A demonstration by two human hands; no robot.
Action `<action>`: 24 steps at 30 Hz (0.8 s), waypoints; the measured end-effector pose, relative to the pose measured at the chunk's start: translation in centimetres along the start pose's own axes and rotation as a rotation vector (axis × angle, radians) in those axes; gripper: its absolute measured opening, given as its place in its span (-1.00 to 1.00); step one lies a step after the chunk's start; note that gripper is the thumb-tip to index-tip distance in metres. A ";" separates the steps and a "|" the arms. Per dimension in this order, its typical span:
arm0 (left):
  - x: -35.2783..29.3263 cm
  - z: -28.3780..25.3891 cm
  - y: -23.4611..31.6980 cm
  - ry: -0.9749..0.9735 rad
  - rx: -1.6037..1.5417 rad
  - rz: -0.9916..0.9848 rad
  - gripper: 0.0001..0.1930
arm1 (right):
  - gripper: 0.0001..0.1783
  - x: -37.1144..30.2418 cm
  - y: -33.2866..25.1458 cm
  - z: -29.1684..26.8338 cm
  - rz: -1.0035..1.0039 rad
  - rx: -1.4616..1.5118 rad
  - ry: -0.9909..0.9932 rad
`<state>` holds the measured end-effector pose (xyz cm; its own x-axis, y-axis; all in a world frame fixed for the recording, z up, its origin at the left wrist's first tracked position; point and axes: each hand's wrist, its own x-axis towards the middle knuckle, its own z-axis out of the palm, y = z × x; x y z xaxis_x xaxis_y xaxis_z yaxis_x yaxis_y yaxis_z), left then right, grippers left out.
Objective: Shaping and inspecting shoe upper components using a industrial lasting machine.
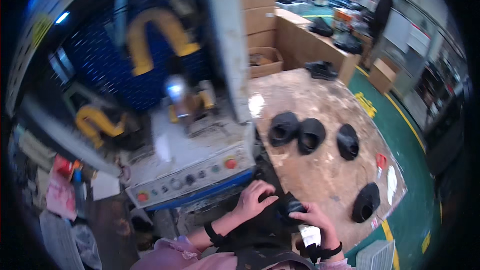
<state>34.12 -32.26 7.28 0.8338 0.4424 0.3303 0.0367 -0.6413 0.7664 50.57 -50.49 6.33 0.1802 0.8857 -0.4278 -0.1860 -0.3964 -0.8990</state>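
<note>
Where my right hand [316, 218] is: gripping a black piece [290, 206].
Left hand [254, 200]: partly open, fingers bent.
Floor [395, 126]: yellow marking [365, 104], blurred.

Black piece [292, 207], slightly shiny, upper end tapering to a point, held in the right hand [317, 216], thumb across its near side. Lower part blends into dark background; full outline unclear.
</note>
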 end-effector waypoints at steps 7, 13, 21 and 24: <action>-6.8 -15.6 -3.1 -0.789 -0.178 -0.130 -0.55 | -0.59 7.2 -10.4 15.9 -0.534 -0.932 -0.627; -12.9 -22.9 -7.1 -0.556 -0.347 -0.212 -0.68 | -0.69 11.1 -14.1 20.3 -0.433 -0.787 -0.630; -1.5 -29.2 -2.9 0.165 -0.660 -0.245 -0.87 | -0.79 15.2 -23.4 17.4 -0.480 -0.235 -0.115; 5.8 -30.7 -3.3 0.435 -0.558 -0.031 -0.86 | -0.78 19.5 -28.8 17.8 -0.708 -0.034 0.172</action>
<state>21.95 -8.35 23.56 0.5370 0.7402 0.4047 -0.3282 -0.2586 0.9085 42.27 -17.52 25.55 0.3962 0.8830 0.2515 0.0616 0.2477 -0.9669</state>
